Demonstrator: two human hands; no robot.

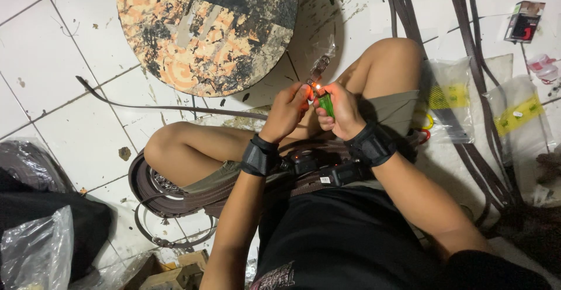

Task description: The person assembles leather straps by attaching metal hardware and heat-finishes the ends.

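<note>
From the head camera, the person sits cross-legged on the white tiled floor (70,109), and the right hand (345,111) grips a green lighter (326,104) with its small flame lit. The left hand (289,110) pinches the end of a brown strap piece (319,68) just over that flame, above the lap. A scorched round board (204,27) lies just ahead of the knees, with coiled brown straps (158,190) beside the left thigh.
</note>
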